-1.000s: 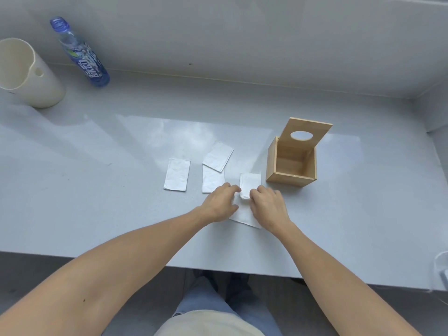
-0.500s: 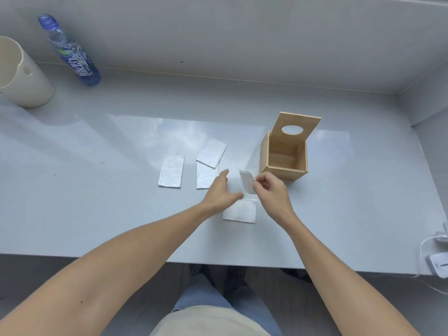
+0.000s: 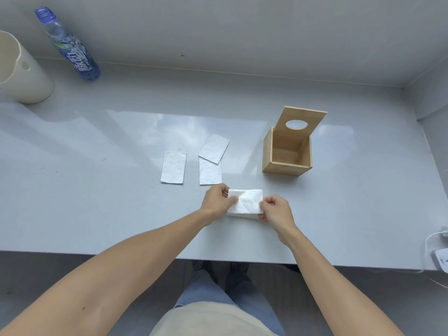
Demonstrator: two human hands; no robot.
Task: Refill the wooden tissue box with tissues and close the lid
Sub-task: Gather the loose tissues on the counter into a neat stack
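Note:
A wooden tissue box (image 3: 286, 163) stands right of centre on the grey table (image 3: 97, 190), empty inside, its lid (image 3: 301, 122) with an oval hole tilted up at the back. My left hand (image 3: 217, 200) and my right hand (image 3: 275, 208) each pinch one end of a folded white tissue (image 3: 246, 201), held flat just above another tissue (image 3: 242, 215) lying on the table. Three more folded tissues lie to the left: one tissue (image 3: 173, 170), a second tissue (image 3: 209, 174), and a third tissue (image 3: 214, 149) overlapping the second.
A blue-capped water bottle (image 3: 70, 48) and a cream plastic jug (image 3: 21, 71) stand at the far left by the wall. A white charger with cable (image 3: 440, 258) sits at the table's right front edge. My legs show below the table's near edge.
The tissue that my right hand lifted is now spread sideways and held by both hands. My left hand went from open to pinching its left end.

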